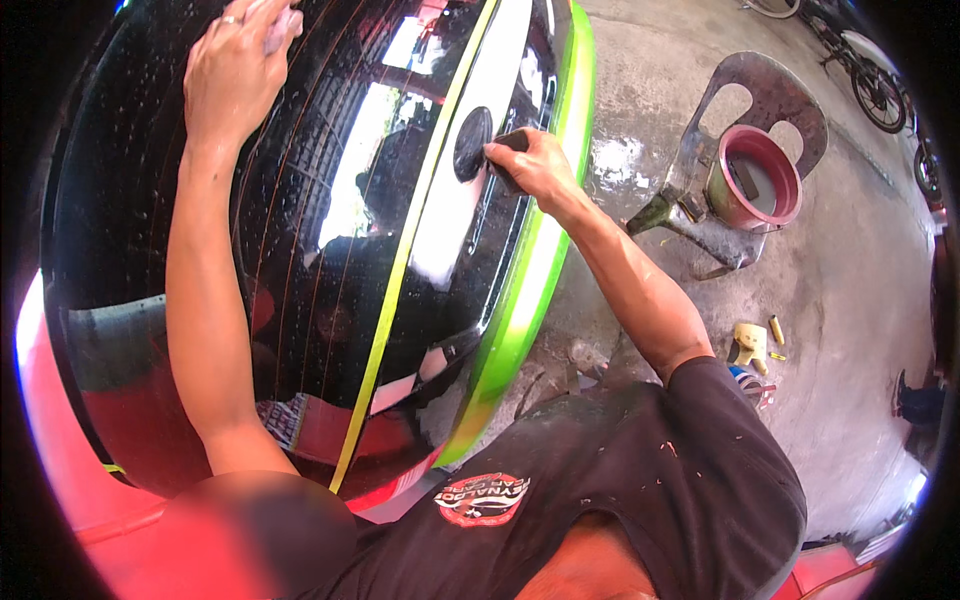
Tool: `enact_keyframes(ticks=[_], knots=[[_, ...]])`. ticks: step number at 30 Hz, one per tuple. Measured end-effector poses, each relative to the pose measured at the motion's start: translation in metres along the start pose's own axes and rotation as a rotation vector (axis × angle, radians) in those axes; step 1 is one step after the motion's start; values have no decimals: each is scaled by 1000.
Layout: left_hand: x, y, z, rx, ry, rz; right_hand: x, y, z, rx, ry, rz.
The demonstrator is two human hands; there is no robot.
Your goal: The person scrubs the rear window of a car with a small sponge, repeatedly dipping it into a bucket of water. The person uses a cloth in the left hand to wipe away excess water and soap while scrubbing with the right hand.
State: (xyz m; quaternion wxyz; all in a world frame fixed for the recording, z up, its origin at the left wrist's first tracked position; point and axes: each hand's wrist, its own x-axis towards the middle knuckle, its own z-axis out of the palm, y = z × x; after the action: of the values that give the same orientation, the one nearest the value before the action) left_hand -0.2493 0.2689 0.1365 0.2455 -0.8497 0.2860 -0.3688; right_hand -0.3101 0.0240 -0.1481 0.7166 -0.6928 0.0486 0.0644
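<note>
My left hand (236,75), with a ring on one finger, holds a crumpled pale pink cloth or sponge (283,31) over the wet dark rear glass (300,150) of a vehicle. In my right hand (541,166) is a dark flat block (513,161), held against or just over the glossy black panel beside a dark oval badge or recess (472,145). Yellow-green masking tape (390,300) runs along the glass's lower edge. Whether the block touches the panel cannot be told. Water drops and bright reflections cover the glass.
Beyond the bright green bumper edge (551,247) stands a worn plastic chair (806,112) bearing a pink bucket (724,199) with liquid and a dark block inside. Yellowish scraps (750,341) and a can (744,377) lie on the concrete floor. Bicycles (877,94) are at upper right.
</note>
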Motion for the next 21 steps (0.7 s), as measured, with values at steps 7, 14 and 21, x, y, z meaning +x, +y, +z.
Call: enact_keyframes(ticks=[7,14,21], knots=[[10,36,-33,-217,78,-108,-46,6,29,515,-131,182],[14,40,-42,-184,79,-120,-4,-7,7,-62,180,-98],[9,35,-32,-181,77,-130,-35,-4,25,377,-17,280]])
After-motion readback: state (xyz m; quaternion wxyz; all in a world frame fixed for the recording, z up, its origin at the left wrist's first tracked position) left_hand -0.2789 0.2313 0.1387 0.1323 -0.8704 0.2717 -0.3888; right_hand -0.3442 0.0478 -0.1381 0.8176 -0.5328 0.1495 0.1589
